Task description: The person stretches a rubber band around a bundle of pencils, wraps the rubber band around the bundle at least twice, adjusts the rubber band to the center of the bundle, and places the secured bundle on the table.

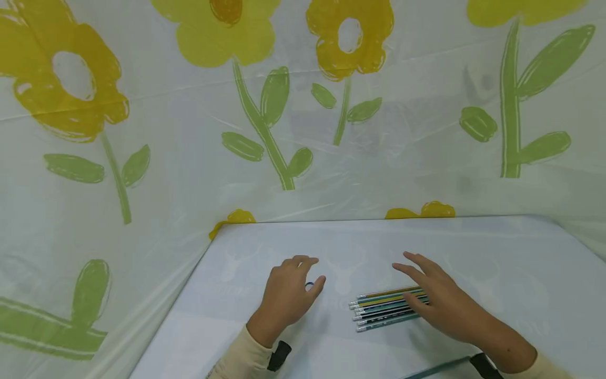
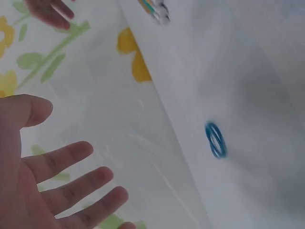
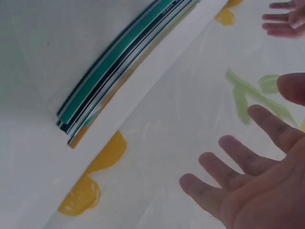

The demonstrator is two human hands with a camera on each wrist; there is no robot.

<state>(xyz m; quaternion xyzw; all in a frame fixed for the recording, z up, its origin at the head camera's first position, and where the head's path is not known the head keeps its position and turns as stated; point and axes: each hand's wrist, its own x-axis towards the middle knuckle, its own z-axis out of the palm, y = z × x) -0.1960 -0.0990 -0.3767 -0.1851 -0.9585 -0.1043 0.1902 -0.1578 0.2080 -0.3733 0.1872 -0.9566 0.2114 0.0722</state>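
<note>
Several pencils (image 1: 379, 310) lie side by side on the white table, striped in teal, black and gold. Their pale eraser ends point left, and the right hand hides part of their other ends in the head view. My right hand (image 1: 442, 297) hovers over the right side of the row, fingers spread, holding nothing. To the left of the pencils, my left hand (image 1: 289, 292) is raised with loosely extended fingers and an empty palm. A blue looped band (image 2: 216, 140), perhaps a rubber band, lies on the table near the left hand, which partly covers it in the head view.
A thin teal strip (image 1: 437, 367) shows at the bottom edge beside the right wrist; its kind is unclear. The white tabletop (image 1: 213, 316) ends at the back against a hanging sheet (image 1: 189, 158) printed with yellow flowers, which also runs along the left side.
</note>
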